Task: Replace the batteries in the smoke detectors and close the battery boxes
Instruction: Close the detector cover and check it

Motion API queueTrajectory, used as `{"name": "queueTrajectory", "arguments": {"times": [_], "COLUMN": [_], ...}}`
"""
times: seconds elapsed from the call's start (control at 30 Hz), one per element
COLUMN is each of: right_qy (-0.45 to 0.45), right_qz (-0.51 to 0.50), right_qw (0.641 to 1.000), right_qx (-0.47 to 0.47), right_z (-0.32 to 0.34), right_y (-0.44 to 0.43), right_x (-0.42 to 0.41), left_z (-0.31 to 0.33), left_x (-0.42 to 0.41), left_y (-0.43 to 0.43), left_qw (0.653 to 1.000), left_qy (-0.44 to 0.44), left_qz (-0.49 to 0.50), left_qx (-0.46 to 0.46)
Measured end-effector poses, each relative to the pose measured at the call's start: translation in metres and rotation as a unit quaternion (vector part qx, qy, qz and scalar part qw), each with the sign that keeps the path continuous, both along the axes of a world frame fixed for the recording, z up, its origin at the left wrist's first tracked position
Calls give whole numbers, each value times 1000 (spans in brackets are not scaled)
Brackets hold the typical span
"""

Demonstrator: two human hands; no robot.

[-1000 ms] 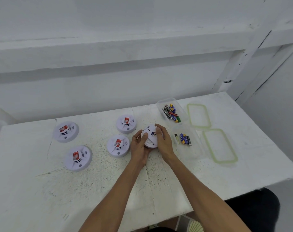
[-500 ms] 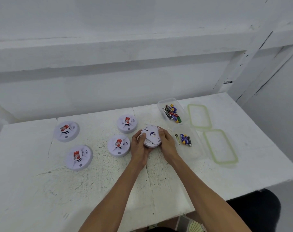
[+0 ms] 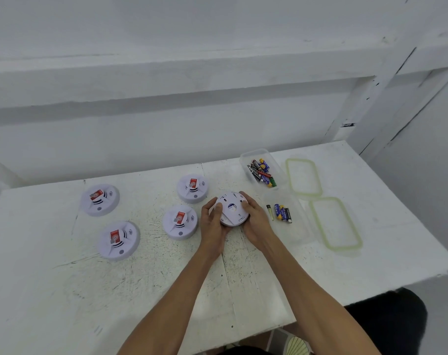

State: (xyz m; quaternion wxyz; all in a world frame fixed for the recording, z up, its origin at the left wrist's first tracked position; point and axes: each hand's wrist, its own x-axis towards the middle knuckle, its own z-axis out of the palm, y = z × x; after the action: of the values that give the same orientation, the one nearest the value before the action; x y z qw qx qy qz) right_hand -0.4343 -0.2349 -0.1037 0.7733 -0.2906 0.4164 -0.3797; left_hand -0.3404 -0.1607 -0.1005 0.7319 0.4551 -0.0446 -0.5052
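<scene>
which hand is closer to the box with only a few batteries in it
Right. The right hand sits just beside the box, on the detector; the left hand holds the detector's far side.

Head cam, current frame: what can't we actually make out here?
- Held detector: back faces the head camera; battery door state too small to tell; left hand and right hand cover its sides.
- Batteries in the far clear box: piled up, labels too small.
- Detector nearest the left hand: red label's text too small.
- Upper arms: cut off by the bottom edge.
</scene>
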Motion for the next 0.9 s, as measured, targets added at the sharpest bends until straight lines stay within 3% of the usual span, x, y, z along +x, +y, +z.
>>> {"name": "queueTrajectory", "arguments": {"times": [0.4, 0.7, 0.9], "right_qy": [-25, -88, -23], "right_qz": [-45, -92, -52], "right_qw": [997, 989, 998], "right_qx": [53, 71, 32], "right_z": [3, 14, 11], "right_y": [4, 5, 12], "right_x": [1, 6, 7], "left_z": [-1, -8, -3], "left_x": [3, 1, -1], "left_y": [1, -9, -9], "left_qw": [999, 997, 998], "left_qy": [24, 67, 54], "left_qz": [-29, 23, 21], "left_qx": [-15, 20, 26]}}
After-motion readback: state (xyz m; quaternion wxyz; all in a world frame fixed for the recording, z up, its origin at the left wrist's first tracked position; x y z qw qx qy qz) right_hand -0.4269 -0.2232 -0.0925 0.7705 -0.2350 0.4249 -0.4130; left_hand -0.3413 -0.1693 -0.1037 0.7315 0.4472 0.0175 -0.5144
